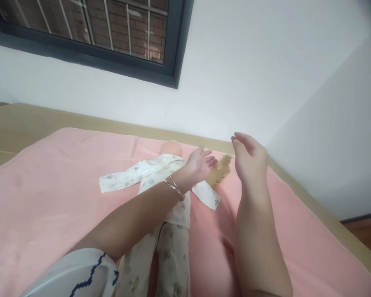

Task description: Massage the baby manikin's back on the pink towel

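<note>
My left hand (200,164), with a thin bangle on its wrist, is held palm up with fingers spread and nothing in it. It is above the right shoulder area of a white long-sleeved top (154,169) with small prints. Matching printed trousers (173,260) lie below the top, partly hidden by my left forearm. A round, pale pink-beige thing (171,147) shows at the neck of the top. My right hand (250,156) is raised farther right, fingers slightly curved and thumb apart, holding nothing visible. Between my hands lies a shiny brownish-yellow patch (221,171); its kind is unclear.
A pink sheet (49,185) lies under the clothes on a yellowish-tan surface (34,117). White walls (235,70) meet in a corner behind and to the right. A dark-framed window (95,49) with bars is at upper left.
</note>
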